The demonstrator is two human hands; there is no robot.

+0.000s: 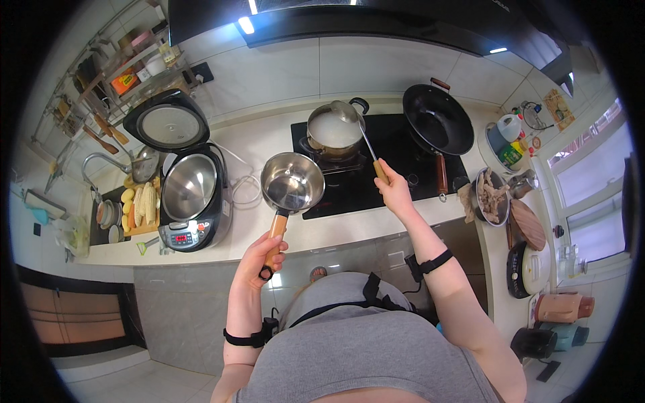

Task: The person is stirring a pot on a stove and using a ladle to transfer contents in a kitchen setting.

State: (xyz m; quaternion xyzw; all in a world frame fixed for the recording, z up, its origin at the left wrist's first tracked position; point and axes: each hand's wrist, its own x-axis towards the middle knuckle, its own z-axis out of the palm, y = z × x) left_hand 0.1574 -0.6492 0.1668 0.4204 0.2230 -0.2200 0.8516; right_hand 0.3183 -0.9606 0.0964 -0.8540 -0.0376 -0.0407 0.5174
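Note:
My left hand point(263, 254) grips the wooden handle of a steel saucepan point(293, 182), which is held over the counter at the left edge of the cooktop. A little shiny residue or liquid shows in its bottom; which one I cannot tell. In my right hand point(393, 187) is the wooden handle of a metal ladle point(344, 112). The ladle's bowl is over the steel pot point(335, 132), near its rim. Cloudy whitish liquid fills much of that pot, which stands on the left burner. A rice cooker point(190, 186) with its lid raised stands left of the saucepan.
A black wok point(437, 120) stands on the right of the black cooktop point(383, 151). Further right is a metal bowl of meat pieces point(491, 196) beside a round wooden board point(527, 225). Corn cobs point(146, 204) and other vegetables lie by the sink at left. A range hood point(352, 25) hangs above.

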